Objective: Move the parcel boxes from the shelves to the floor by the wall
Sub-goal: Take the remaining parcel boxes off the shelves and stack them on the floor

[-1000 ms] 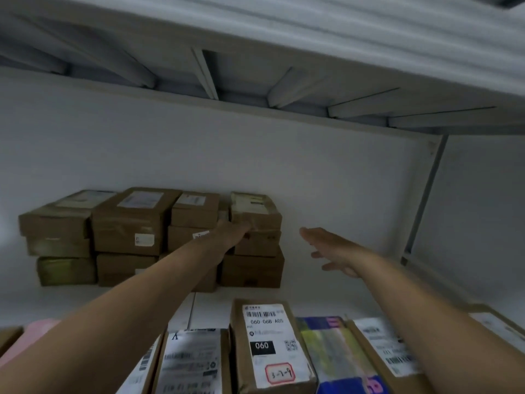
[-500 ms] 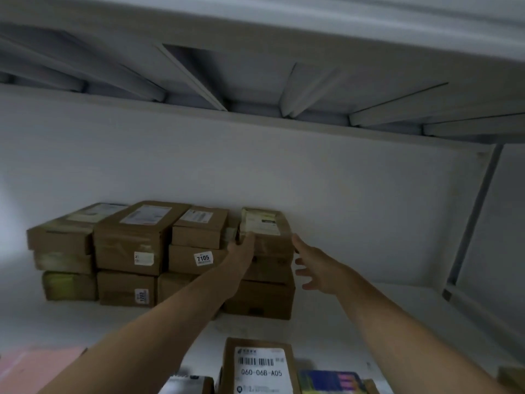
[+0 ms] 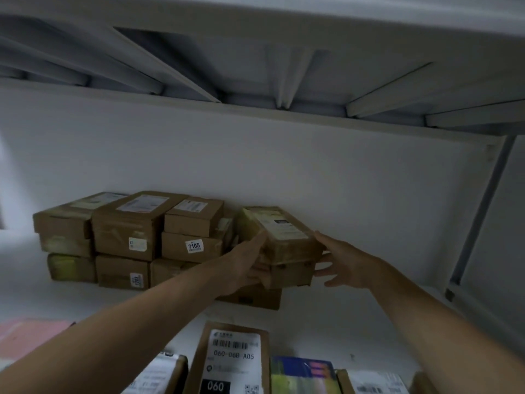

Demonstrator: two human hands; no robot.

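Head view into a white shelf bay. The underside of the upper shelf (image 3: 255, 52), with its ribs, roofs the bay; the back wall (image 3: 284, 166) closes it, and an upright post (image 3: 480, 211) stands at the right. On the shelf board (image 3: 355, 322), a block of stacked brown boxes (image 3: 127, 228) stands against the wall at left, one bearing a label reading 7105 (image 3: 194, 246). Just beside this block stands a stack of three. Its bottom box (image 3: 255, 300) lies flat, partly hidden by the left forearm; the middle box (image 3: 289, 275) overhangs it to the right. The top parcel box (image 3: 279, 234) lies on the middle box, turned askew, with its near end toward the right.

A front row crowds the near edge of the shelf, below both forearms: a pink parcel (image 3: 25, 334), a box marked 060 (image 3: 233, 359) and a colourful parcel (image 3: 304, 376).

The left hand (image 3: 247, 265) grips the near left corner of the top parcel box, thumb along its edge, fingers curled at the seam with the middle box. The right hand (image 3: 345, 263) is spread wide, thumb tip touching the box's right end; whether the other fingers make contact cannot be told.
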